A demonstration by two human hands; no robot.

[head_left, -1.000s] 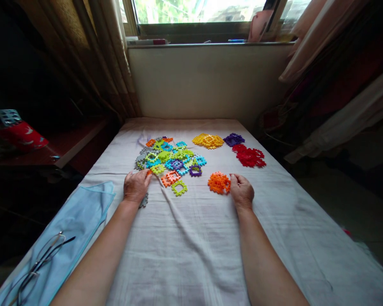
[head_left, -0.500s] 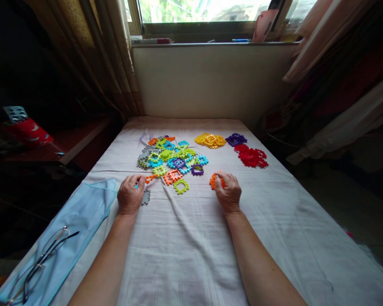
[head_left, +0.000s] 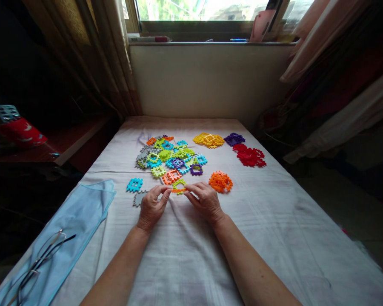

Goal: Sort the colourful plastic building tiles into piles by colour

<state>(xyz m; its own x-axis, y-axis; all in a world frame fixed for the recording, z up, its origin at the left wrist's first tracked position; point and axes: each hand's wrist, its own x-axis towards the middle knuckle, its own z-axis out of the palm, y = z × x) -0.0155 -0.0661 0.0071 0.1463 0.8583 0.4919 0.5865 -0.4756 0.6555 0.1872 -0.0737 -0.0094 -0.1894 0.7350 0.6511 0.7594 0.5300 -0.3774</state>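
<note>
Between my two hands is an orange interlocking plastic piece [head_left: 178, 191], seen nearly edge-on. My left hand [head_left: 153, 205] pinches its left end and my right hand [head_left: 206, 200] pinches its right end. Just behind it lies a lime-green square frame piece [head_left: 179, 184], partly covered. A grey piece [head_left: 139, 198] sits against my left hand, with a blue piece [head_left: 134, 185] a little farther off. Right of my right hand is a small orange pile [head_left: 221, 181]. Beyond my hands spreads a mixed heap of toothed pieces [head_left: 166, 154], grey, green, blue, purple and orange.
Farther back on the cloth-covered table [head_left: 185, 259] are yellow [head_left: 209, 140], purple [head_left: 234, 139] and red [head_left: 249, 155] piles. A blue cloth [head_left: 83, 212] carries eyeglasses [head_left: 44, 259] at the left edge. A wall and window stand behind.
My left hand has moved right with the orange piece. The right hand has left the orange pile, come left and taken the piece's other end. The blue piece by the left hand is now uncovered.
</note>
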